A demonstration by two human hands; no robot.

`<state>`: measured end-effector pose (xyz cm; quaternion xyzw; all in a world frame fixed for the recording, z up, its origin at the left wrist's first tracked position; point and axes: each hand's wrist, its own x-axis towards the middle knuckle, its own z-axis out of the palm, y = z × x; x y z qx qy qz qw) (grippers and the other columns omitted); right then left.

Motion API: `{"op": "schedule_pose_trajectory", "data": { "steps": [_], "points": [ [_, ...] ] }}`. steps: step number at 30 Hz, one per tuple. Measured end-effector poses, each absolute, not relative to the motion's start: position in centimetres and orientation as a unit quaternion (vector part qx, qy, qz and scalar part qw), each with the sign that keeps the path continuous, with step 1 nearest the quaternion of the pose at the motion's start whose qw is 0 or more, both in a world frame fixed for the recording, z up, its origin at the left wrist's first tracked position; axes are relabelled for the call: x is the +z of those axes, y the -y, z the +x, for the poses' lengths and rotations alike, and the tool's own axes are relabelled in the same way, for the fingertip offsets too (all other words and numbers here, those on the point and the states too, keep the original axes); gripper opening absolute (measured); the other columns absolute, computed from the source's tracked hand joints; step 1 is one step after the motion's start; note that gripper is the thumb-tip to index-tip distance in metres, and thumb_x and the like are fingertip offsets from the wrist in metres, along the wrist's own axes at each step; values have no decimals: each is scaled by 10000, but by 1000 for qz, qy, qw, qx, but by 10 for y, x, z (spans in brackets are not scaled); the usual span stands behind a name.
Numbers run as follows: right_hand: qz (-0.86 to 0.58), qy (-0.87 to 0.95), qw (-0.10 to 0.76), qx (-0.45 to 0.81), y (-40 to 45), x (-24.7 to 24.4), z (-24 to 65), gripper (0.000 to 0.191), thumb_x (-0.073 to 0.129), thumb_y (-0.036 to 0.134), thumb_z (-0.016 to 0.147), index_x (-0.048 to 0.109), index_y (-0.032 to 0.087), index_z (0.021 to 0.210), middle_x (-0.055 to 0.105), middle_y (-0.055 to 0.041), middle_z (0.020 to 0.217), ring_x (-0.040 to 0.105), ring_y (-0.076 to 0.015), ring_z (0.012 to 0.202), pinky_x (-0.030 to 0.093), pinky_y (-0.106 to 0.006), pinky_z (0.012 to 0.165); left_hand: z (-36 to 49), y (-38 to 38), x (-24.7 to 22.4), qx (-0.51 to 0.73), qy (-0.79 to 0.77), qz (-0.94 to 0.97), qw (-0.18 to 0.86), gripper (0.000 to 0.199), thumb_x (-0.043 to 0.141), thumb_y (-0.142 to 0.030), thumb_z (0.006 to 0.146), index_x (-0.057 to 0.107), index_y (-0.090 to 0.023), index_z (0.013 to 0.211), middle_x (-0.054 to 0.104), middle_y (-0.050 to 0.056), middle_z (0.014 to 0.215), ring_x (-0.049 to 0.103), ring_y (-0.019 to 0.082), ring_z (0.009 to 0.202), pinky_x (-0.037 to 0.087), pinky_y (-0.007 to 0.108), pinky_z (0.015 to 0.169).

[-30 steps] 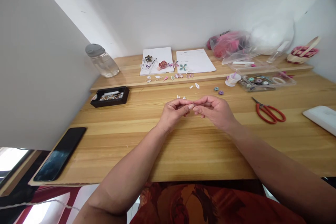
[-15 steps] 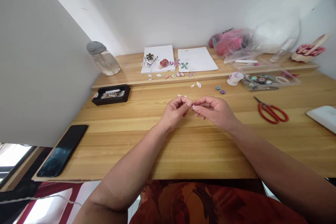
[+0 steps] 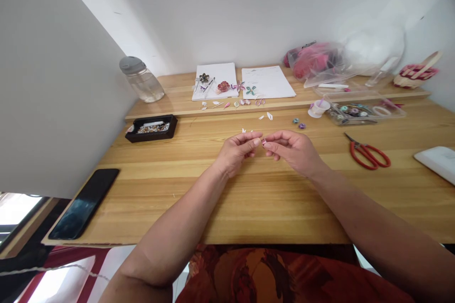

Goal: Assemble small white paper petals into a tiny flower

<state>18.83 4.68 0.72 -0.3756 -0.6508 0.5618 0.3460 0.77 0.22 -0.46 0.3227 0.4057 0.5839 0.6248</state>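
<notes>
My right hand pinches a small pink-and-white piece between thumb and forefinger; it is too small to tell its kind, though it looks like a little petal. Close beside it, my left hand has its thumb pressed to the forefinger at the piece's left side. Whatever lies between those left fingertips is hidden. Just beyond the left fingers lie tiny white petal-like pieces. Farther back are a white leaf-shaped piece and two small bead-like rounds, one teal and one purple.
Red-handled scissors lie right, near a white spool and a clear box of small parts. At left are a black bead tray, a phone and a bottle. Finished flowers rest on paper on the raised shelf.
My fingertips have drawn slightly apart, and more of the pink-and-white piece shows at the right fingertips. My left forefinger is straighter. The view has shifted a little.
</notes>
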Motion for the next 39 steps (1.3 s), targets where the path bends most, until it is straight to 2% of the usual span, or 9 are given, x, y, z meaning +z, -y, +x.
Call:
{"op": "schedule_pose_trajectory", "data": {
  "steps": [3, 6, 11, 16, 21, 26, 30, 39],
  "points": [
    [-384, 645, 355, 557, -48, 7, 188, 365, 805, 478, 733, 703, 178, 915, 715, -41, 709, 629, -144, 626, 470, -270, 550, 9, 0, -5, 561, -390, 331, 651, 423, 907, -279, 590, 777, -179, 980, 732, 63, 941, 608, 108, 759, 425, 239, 661],
    [-384, 649, 361, 549, -48, 8, 188, 357, 813, 467, 721, 702, 177, 897, 722, -45, 715, 638, -150, 634, 471, -274, 554, 9, 0, -7, 557, -395, 339, 647, 412, 909, -274, 587, 784, -199, 973, 739, 62, 957, 626, 122, 805, 429, 235, 672],
    [-395, 658, 342, 542, -44, 12, 187, 343, 815, 446, 710, 720, 170, 890, 718, -42, 700, 627, -140, 602, 468, -273, 547, 10, -2, -8, 568, -423, 338, 621, 363, 908, -338, 583, 793, -189, 893, 744, 60, 891, 597, 106, 731, 423, 240, 648],
    [-396, 633, 325, 581, -43, 16, 186, 377, 836, 452, 670, 721, 158, 877, 703, -34, 658, 607, -130, 564, 447, -255, 505, 11, -1, -7, 572, -433, 340, 608, 347, 924, -321, 538, 787, -188, 828, 739, 45, 837, 577, 99, 690, 414, 243, 634],
    [-391, 631, 322, 588, -46, 12, 188, 366, 821, 466, 697, 723, 159, 871, 708, -39, 677, 582, -114, 545, 446, -249, 501, 12, -1, -7, 581, -436, 338, 598, 292, 906, -323, 563, 761, -173, 767, 720, 26, 750, 503, 66, 589, 379, 228, 590],
    [-386, 619, 322, 604, -48, 8, 189, 350, 806, 475, 725, 716, 170, 872, 711, -43, 709, 589, -120, 571, 468, -260, 531, 15, 0, -6, 586, -434, 360, 582, 305, 873, -351, 612, 719, -143, 773, 690, 25, 741, 496, 67, 592, 382, 227, 589],
    [-382, 568, 307, 661, -45, 6, 185, 381, 826, 461, 709, 709, 184, 943, 708, -40, 781, 626, -132, 659, 449, -239, 533, 17, 1, -6, 603, -436, 381, 549, 301, 843, -371, 652, 690, -138, 763, 620, -4, 646, 467, 68, 565, 369, 230, 577],
    [-342, 493, 308, 738, -44, 5, 183, 298, 861, 382, 676, 714, 184, 845, 674, -6, 770, 574, -94, 643, 414, -227, 548, 14, 0, -5, 586, -439, 448, 513, 309, 802, -403, 691, 665, -133, 750, 639, 12, 669, 489, 83, 590, 385, 234, 583]
  ]
}}
